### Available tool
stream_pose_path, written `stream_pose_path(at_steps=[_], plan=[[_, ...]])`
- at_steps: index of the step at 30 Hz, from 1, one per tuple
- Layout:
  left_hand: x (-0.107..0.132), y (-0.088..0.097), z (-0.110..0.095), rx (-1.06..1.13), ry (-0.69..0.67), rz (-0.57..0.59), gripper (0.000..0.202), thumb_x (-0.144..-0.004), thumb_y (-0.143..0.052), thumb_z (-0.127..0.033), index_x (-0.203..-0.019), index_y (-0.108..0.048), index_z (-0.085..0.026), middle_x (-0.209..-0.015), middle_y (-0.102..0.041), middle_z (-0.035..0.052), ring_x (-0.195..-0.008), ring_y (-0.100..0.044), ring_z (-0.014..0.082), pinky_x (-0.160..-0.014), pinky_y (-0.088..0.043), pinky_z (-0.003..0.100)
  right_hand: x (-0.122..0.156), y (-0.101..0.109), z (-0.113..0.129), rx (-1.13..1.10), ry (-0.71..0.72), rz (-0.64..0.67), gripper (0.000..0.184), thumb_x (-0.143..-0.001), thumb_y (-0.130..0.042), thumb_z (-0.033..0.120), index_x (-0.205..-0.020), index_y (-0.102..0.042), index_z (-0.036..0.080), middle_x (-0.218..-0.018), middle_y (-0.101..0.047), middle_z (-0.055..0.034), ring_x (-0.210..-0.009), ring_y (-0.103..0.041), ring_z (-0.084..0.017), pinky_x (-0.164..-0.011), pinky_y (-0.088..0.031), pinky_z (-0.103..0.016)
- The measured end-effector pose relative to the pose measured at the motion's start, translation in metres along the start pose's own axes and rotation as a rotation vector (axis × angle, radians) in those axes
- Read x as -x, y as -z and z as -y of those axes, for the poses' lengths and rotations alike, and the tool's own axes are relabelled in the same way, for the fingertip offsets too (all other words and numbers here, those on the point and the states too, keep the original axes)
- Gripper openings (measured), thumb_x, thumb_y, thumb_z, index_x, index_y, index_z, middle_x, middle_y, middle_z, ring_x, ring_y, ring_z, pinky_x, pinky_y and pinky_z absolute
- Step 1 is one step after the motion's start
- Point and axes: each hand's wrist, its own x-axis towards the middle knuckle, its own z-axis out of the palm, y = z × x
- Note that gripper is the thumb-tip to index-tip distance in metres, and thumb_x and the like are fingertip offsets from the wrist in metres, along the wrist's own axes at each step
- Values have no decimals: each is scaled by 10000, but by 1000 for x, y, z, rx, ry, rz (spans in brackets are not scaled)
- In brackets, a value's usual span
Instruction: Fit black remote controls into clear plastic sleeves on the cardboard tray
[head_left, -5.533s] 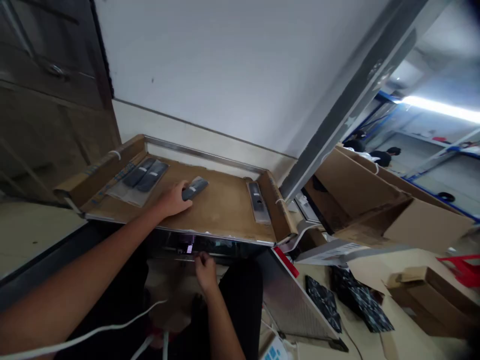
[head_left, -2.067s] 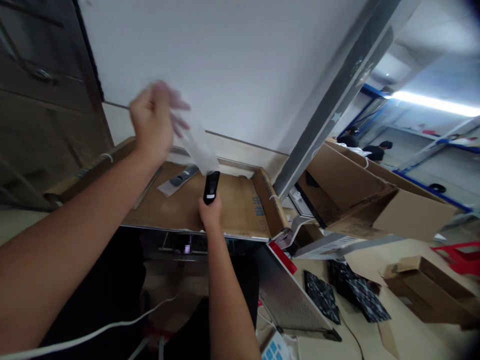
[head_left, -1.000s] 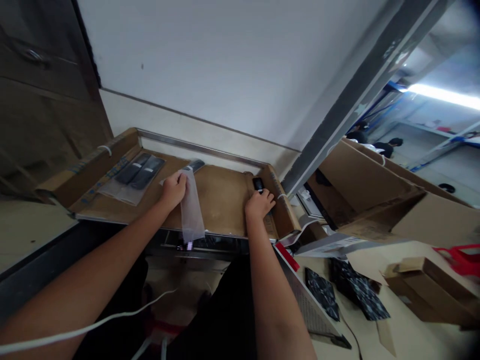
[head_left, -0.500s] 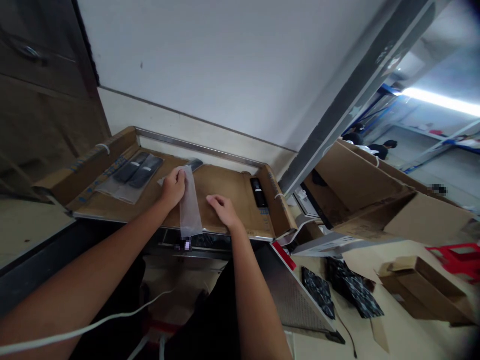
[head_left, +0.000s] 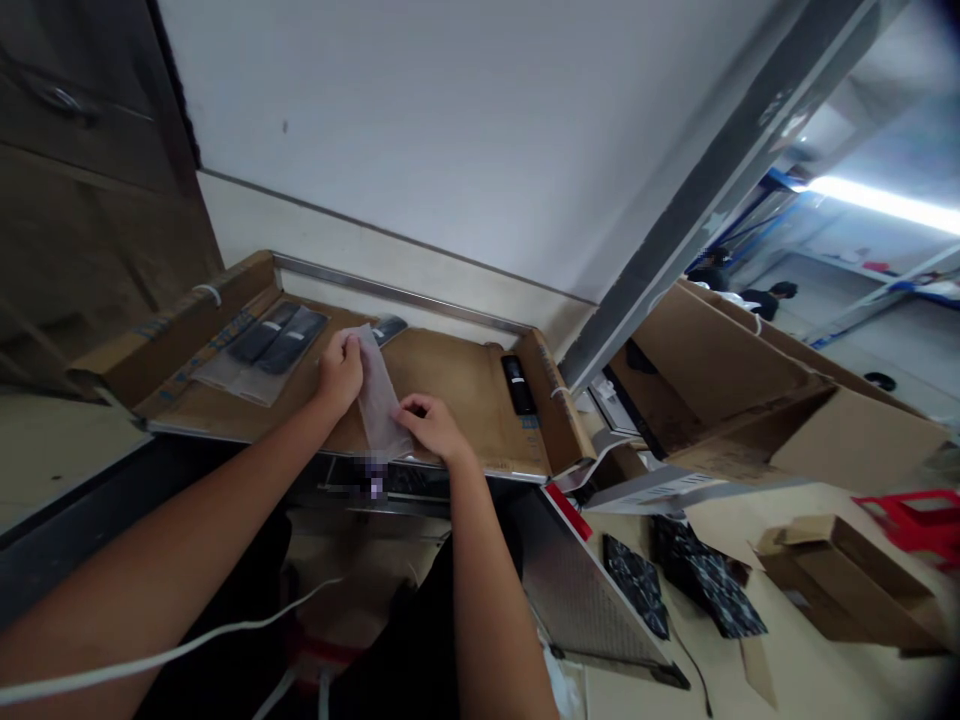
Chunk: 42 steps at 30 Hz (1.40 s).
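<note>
My left hand [head_left: 341, 370] grips the upper end of a translucent plastic bag [head_left: 380, 400], which hangs down toward the front edge of the cardboard-lined tray [head_left: 457, 380]. With thumb and fingertips, my right hand [head_left: 433, 422] pinches the bag's right edge lower down. Left of my hands, bagged dark cases [head_left: 274, 345] lie side by side in clear sleeves. Behind the bag another dark item [head_left: 389, 328] shows only in part. A black cylindrical item with a white label [head_left: 518, 385] rests by the tray's right wall.
A large open cardboard box [head_left: 727, 370] stands to the right. On the floor are a smaller carton [head_left: 847, 580], black patterned packages [head_left: 709, 575] and a red plastic stool [head_left: 915, 520]. A white cable [head_left: 225, 635] crosses low in front. People [head_left: 765, 298] are in the far background.
My right hand has moved left and now touches the bag, pinching its edge. My left hand has shifted slightly left, and the bag slants more.
</note>
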Motion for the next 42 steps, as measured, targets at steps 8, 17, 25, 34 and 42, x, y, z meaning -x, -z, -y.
stream_pose_path(at_steps=[8,17,25,34,42], plan=[[1,-3,-5,274,286,70,158,-821,-522,-349,-923,-566,-237,-813,-640,35,-635,-587,196,-549,-488,315,-5,4,-9,-247,-55,-553,284,-756,-640,462,-824,-623,187,-692,-591,14,-644,-542,-172,-595,-422,-243],[1,-1,-6,326,352,51,114,-751,-487,-264,-862,-505,-246,-778,-632,23,-627,-601,204,-513,-462,316,-6,9,-20,-281,-109,-791,482,-690,-716,504,-1011,-613,159,-769,-583,7,-654,-538,-168,-605,-445,-249],[5,-2,-3,255,203,89,141,-767,-575,-328,-870,-584,-231,-785,-597,14,-647,-558,185,-501,-431,271,-6,12,-29,-157,-41,-835,451,-746,-663,486,-1046,-615,152,-911,-611,-48,-799,-573,-201,-719,-481,-277],[5,-2,-4,286,201,56,217,-873,-567,-431,-797,-559,-227,-645,-532,-14,-514,-492,161,-427,-377,256,-6,10,-26,-206,-53,-884,380,-768,-648,402,-1055,-606,156,-871,-608,-19,-739,-563,-179,-675,-472,-257],[5,1,-10,327,244,73,397,-889,-578,-539,-649,-491,-236,-539,-444,-26,-446,-431,147,-418,-325,272,-5,10,-26,-194,4,-862,371,-798,-633,394,-1076,-609,149,-907,-621,-29,-741,-566,-172,-670,-466,-248]])
